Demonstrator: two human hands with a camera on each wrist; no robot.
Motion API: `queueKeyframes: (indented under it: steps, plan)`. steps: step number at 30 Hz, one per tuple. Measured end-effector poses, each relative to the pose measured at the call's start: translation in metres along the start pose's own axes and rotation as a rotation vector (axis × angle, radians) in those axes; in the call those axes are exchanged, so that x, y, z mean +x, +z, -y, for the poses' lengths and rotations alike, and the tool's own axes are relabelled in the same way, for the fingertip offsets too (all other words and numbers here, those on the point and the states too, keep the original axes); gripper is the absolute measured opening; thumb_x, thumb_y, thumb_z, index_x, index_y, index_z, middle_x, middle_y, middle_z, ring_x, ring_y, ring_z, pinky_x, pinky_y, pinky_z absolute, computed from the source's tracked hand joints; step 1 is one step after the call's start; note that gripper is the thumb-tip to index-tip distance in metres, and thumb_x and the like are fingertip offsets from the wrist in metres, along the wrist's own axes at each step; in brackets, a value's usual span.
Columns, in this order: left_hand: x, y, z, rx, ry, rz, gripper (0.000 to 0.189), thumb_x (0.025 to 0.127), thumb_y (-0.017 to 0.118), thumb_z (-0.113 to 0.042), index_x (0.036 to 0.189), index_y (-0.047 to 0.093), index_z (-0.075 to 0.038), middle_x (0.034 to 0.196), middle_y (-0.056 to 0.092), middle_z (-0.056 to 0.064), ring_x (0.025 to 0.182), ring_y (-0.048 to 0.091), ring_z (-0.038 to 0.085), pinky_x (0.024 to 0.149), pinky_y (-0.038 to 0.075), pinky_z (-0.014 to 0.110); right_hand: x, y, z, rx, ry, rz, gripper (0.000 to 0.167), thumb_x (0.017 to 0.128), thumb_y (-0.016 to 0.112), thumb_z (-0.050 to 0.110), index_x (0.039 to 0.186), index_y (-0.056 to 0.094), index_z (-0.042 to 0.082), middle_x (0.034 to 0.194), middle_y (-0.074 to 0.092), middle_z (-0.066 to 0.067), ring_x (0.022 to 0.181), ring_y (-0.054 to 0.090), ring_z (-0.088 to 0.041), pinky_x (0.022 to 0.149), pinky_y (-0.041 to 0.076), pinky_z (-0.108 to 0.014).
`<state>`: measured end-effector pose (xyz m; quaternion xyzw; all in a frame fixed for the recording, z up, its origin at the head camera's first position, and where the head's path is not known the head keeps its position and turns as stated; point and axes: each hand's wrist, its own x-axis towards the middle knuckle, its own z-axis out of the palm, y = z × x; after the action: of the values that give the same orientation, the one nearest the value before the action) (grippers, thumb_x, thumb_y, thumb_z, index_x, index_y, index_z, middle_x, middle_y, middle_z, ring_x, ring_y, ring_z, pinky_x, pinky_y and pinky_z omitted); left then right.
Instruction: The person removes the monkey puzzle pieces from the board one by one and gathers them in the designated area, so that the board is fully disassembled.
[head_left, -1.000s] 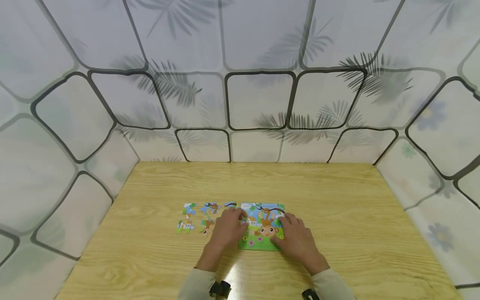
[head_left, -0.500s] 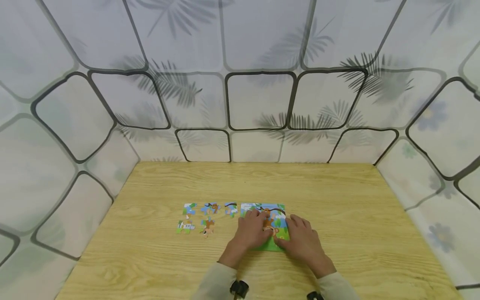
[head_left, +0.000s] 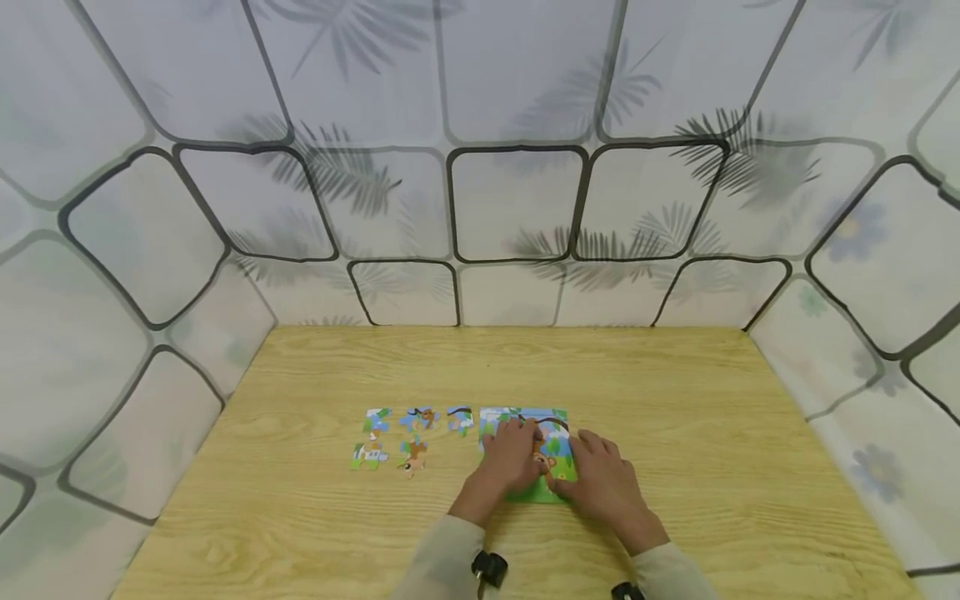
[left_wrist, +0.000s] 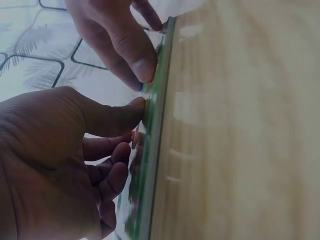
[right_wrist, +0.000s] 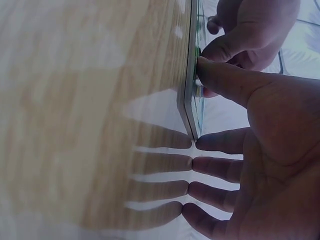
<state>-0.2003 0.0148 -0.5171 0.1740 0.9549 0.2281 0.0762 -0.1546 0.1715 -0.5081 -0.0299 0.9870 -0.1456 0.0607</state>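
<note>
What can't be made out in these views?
Head: middle of the picture board, covered by the left hand.
Head: fine detail on loose puzzle pieces, too small.
Left wrist: the board's face, seen nearly edge-on.
Right wrist: part of the right hand, cropped by the right edge.

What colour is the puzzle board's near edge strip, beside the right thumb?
Green. The strip shows best in the head view.

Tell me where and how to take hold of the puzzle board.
The puzzle board is probably best gripped by its right edge, coming from the right, pinching top and side. It lies flat with a straight edge showing above the table; loose pieces lie beyond its left side, and the right hand is at the right edge.
</note>
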Motion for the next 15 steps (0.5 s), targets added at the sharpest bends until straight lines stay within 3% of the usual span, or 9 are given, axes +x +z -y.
queueKeyframes:
  steps: [8,15]
  plan:
    - [0.0015,-0.0001,0.0010,-0.048,0.011,-0.022,0.033,0.080,0.078,-0.028,0.100,0.053,-0.022,0.090,0.053,-0.006,0.089,0.049,0.017,0.073,0.034,0.041,0.0003,0.0021,0.0000,-0.006,-0.005,-0.006,0.077,0.083,0.068,0.053,0.138,0.050,0.002,0.144,0.046,-0.018,0.129,0.043,-0.044,0.088,0.044,-0.065]
    - [0.0016,0.0024,0.0005,-0.133,-0.013,-0.035,0.022,0.090,0.067,-0.024,0.099,0.047,-0.022,0.081,0.055,-0.009,0.081,0.049,0.013,0.072,0.026,0.039,-0.0003,0.0019,-0.0008,-0.009,0.000,-0.003,0.078,0.083,0.069,0.052,0.140,0.048,0.003,0.146,0.044,-0.017,0.132,0.041,-0.042,0.091,0.042,-0.065]
